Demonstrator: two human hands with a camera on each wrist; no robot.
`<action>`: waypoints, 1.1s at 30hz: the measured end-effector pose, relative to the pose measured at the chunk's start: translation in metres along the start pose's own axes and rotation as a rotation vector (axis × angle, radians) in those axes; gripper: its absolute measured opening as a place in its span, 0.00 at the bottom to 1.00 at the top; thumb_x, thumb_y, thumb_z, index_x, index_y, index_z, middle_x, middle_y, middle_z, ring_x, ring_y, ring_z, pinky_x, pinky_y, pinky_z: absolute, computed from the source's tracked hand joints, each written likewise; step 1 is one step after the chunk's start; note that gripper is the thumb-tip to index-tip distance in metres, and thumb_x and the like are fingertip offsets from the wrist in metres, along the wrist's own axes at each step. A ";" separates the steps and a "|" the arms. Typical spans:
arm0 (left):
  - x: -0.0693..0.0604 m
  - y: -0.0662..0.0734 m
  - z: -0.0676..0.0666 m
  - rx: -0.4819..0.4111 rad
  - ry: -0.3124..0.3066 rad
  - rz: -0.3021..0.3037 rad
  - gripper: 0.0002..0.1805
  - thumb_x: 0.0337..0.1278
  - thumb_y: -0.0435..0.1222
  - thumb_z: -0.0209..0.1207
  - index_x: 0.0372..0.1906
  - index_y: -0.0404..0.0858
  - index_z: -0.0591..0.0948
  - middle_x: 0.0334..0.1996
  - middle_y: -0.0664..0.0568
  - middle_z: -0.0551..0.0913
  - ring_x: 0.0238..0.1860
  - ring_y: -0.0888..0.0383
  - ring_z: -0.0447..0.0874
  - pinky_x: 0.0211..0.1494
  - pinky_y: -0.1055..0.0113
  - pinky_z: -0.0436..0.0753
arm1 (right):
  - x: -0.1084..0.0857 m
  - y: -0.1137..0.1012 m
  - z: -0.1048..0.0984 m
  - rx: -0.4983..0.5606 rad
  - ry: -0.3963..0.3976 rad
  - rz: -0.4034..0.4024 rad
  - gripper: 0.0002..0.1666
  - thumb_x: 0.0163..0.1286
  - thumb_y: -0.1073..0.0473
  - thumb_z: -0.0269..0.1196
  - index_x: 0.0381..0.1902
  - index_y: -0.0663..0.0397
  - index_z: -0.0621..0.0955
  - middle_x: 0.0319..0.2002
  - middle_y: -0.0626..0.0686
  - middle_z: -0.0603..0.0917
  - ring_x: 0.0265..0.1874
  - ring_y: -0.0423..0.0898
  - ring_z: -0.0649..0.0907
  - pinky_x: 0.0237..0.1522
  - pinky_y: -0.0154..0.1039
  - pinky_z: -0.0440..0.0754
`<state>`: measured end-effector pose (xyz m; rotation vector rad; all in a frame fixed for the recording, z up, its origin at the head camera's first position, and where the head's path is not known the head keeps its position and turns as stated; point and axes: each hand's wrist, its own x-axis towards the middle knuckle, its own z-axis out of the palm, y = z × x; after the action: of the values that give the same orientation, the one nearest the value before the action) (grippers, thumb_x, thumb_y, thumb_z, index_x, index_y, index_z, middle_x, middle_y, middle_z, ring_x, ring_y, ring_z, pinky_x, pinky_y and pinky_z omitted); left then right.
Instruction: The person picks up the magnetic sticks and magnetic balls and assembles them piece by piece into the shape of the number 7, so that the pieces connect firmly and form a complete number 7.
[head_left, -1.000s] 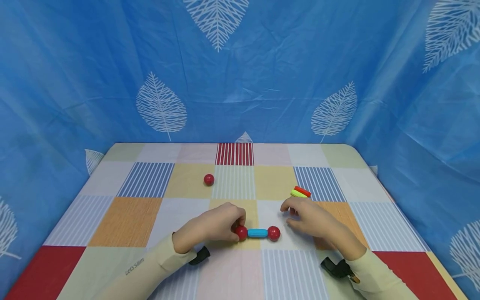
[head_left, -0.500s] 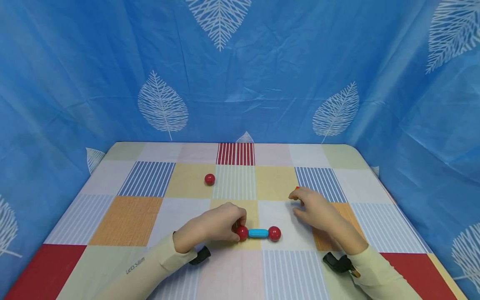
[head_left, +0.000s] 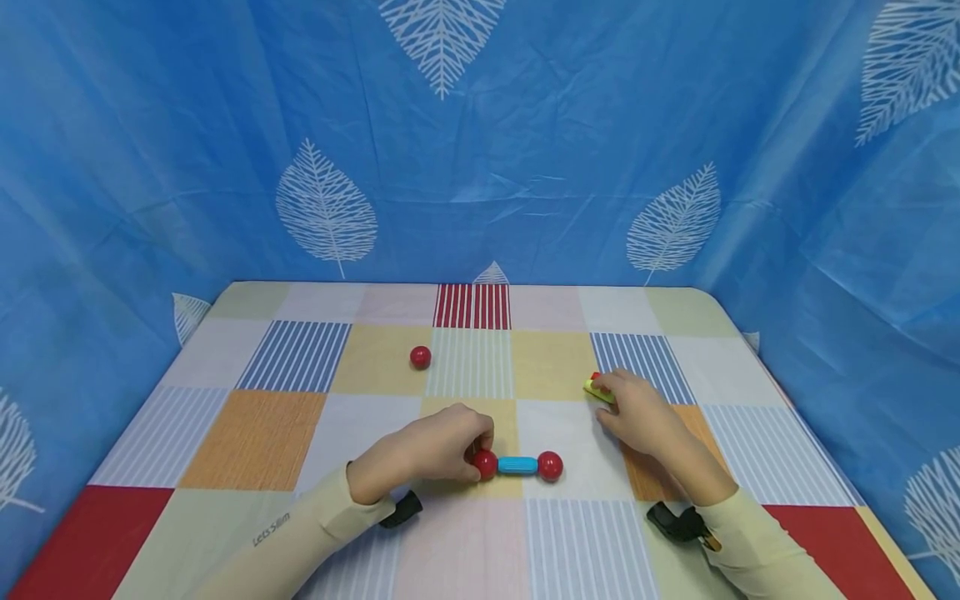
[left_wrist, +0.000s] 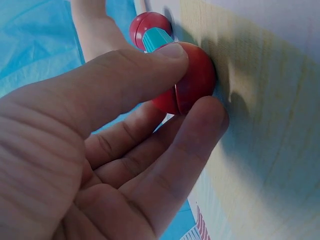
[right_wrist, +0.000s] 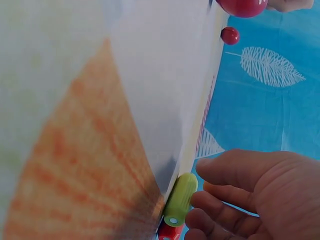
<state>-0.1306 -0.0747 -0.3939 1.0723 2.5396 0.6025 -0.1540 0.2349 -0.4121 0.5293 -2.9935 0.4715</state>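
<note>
Blue is the stick (head_left: 517,466) on the table (head_left: 472,542), a red ball (head_left: 550,467) at each end. The left hand (head_left: 438,446) pinches the left ball (head_left: 487,465). The right hand (head_left: 643,417), half open with bent fingers, is right by a green stick (right_wrist: 181,199); I can't tell if they touch. A red stick (right_wrist: 170,232) lies beside it. Another ball (head_left: 421,357) sits farther back.

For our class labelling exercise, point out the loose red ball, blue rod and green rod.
Loose red ball (head_left: 421,357), head view: visible middle.
Blue rod (head_left: 517,466), head view: middle of its length.
Green rod (right_wrist: 181,198), right wrist view: its long side.
</note>
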 end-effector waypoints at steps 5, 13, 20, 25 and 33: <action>0.000 0.000 0.000 0.008 0.000 0.002 0.15 0.44 0.35 0.74 0.30 0.42 0.76 0.24 0.59 0.76 0.27 0.65 0.71 0.31 0.74 0.74 | 0.000 -0.002 -0.002 0.033 -0.008 0.043 0.23 0.57 0.65 0.70 0.51 0.63 0.79 0.40 0.55 0.81 0.38 0.51 0.80 0.42 0.50 0.81; 0.000 0.000 -0.001 -0.002 0.000 -0.008 0.15 0.45 0.35 0.74 0.30 0.42 0.76 0.24 0.58 0.76 0.27 0.65 0.71 0.31 0.74 0.74 | 0.000 0.000 -0.004 0.017 -0.016 0.125 0.19 0.58 0.64 0.69 0.47 0.65 0.80 0.31 0.53 0.76 0.30 0.49 0.74 0.32 0.43 0.76; 0.000 0.001 0.000 0.008 -0.002 -0.013 0.15 0.45 0.36 0.74 0.30 0.43 0.76 0.24 0.59 0.76 0.27 0.65 0.71 0.31 0.74 0.74 | -0.002 -0.001 -0.001 0.013 -0.021 0.113 0.14 0.57 0.61 0.71 0.39 0.60 0.82 0.34 0.53 0.78 0.30 0.48 0.75 0.35 0.45 0.78; 0.000 0.001 -0.001 0.013 -0.001 -0.012 0.15 0.45 0.36 0.74 0.30 0.42 0.76 0.24 0.59 0.76 0.27 0.65 0.71 0.31 0.74 0.74 | -0.001 -0.003 0.000 0.006 -0.038 0.091 0.15 0.58 0.59 0.72 0.40 0.59 0.82 0.34 0.52 0.80 0.31 0.47 0.77 0.37 0.47 0.80; 0.000 0.001 -0.001 0.008 0.000 -0.012 0.15 0.45 0.36 0.74 0.30 0.43 0.76 0.24 0.59 0.76 0.27 0.65 0.71 0.32 0.75 0.75 | -0.001 -0.005 -0.001 -0.016 -0.056 0.081 0.13 0.58 0.59 0.71 0.39 0.59 0.82 0.26 0.48 0.75 0.24 0.44 0.73 0.27 0.39 0.73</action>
<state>-0.1301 -0.0743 -0.3926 1.0589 2.5486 0.5901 -0.1516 0.2310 -0.4094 0.4286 -3.0795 0.4454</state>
